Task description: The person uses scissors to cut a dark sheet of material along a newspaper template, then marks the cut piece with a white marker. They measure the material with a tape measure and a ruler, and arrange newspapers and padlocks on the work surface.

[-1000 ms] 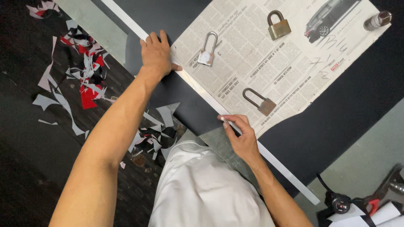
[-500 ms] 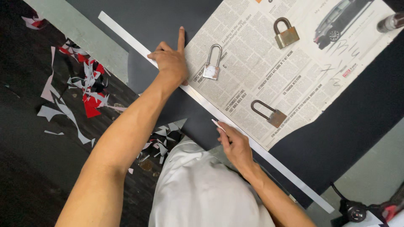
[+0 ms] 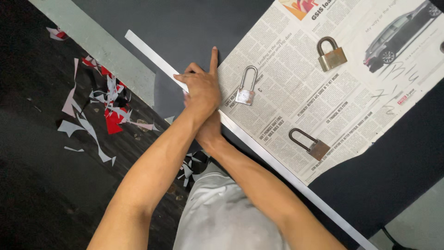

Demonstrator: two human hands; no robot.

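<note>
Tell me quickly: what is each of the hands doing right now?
Left hand: on the white strip, index finger straight, other fingers curled.
Right hand: mostly hidden under the left; cannot be told.

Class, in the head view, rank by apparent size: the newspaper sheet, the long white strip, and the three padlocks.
1. Printed newspaper sheet, largest.
2. Long white strip along the dark table edge.
3. Silver padlock, brass padlock and dark rusty padlock: these look alike in size, so unranked.
</note>
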